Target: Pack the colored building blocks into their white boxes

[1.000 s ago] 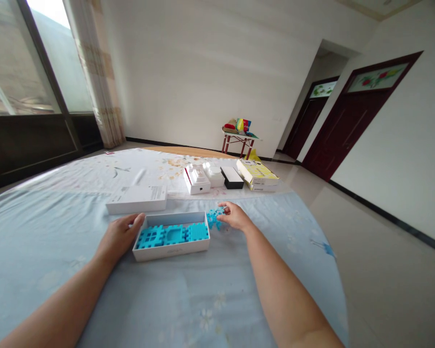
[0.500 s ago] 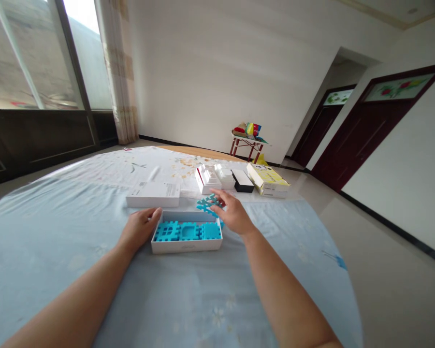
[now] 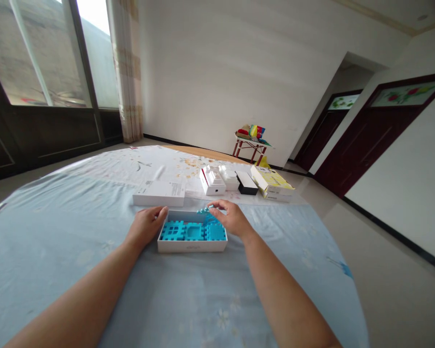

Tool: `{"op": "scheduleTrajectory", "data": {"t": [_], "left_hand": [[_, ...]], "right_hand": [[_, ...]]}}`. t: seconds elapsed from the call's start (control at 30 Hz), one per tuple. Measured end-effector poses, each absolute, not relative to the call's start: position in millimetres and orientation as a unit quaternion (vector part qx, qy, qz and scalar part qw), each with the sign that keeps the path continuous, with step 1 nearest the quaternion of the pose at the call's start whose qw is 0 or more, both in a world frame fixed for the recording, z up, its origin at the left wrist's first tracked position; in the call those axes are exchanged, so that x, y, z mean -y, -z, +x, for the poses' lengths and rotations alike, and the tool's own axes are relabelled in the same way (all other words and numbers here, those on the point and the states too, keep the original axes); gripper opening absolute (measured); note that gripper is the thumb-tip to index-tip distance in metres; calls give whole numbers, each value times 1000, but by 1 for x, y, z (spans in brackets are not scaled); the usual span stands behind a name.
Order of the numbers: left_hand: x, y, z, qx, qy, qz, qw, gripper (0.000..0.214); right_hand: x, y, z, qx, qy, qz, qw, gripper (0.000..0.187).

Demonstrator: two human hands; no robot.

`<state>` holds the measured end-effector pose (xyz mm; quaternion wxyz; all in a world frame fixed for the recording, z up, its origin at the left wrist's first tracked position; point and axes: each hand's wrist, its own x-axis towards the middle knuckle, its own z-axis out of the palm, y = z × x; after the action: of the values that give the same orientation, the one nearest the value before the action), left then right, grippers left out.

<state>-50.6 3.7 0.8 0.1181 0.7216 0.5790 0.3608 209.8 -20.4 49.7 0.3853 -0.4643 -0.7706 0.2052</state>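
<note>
A white open box (image 3: 192, 246) on the table holds several light-blue interlocking building blocks with notched edges. One block (image 3: 172, 231) at its left has a window-like grid; beside it lies another block (image 3: 195, 232) with a rounded recess. My left hand (image 3: 147, 224) has its fingers curled at the box's left wall, by the far corner. Over the box's far right part, my right hand (image 3: 232, 217) pinches a blue notched building block (image 3: 205, 210) between thumb and fingers. That block is tilted, and the fingers hide part of it.
Behind my left hand lies a flat white box lid (image 3: 159, 193). Farther back stand two boxes with white contents (image 3: 213, 180), a black-and-white box (image 3: 246, 183) and a yellow-and-white box (image 3: 271, 181). A patterned light-blue cloth (image 3: 188, 299) covers the round table.
My right hand has lowered the blue building block toward the right part of the box. My left hand stays at the box's left side. The whole view has shifted slightly.
</note>
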Motion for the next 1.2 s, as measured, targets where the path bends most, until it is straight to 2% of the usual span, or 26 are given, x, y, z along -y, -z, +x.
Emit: {"op": "scheduleTrajectory", "data": {"t": [0.13, 0.37, 0.57, 0.7, 1.0, 1.1, 1.2], "left_hand": [[-4, 0, -51, -575, -364, 723, 120, 39], [-3, -1, -51, -575, -367, 719, 132, 38], [-3, -1, -50, -575, -368, 720, 125, 39], [-4, -1, -50, -582, -366, 716, 123, 39], [-3, -2, -51, -584, -366, 711, 137, 38], [-3, -3, -51, -588, -367, 707, 136, 39], [-3, -3, -51, -590, -365, 707, 134, 39]], "right_hand": [[15, -53, 203, 760, -212, -459, 409, 23], [1, -48, 187, 779, -208, -455, 378, 27], [-9, -32, 216, 733, -162, -511, 419, 28], [-10, -17, 248, 709, -138, -574, 385, 26], [-1, 10, 270, 697, -85, -675, 229, 33], [1, 10, 265, 703, -86, -670, 222, 32], [0, 9, 264, 701, -129, -654, 254, 32]]}}
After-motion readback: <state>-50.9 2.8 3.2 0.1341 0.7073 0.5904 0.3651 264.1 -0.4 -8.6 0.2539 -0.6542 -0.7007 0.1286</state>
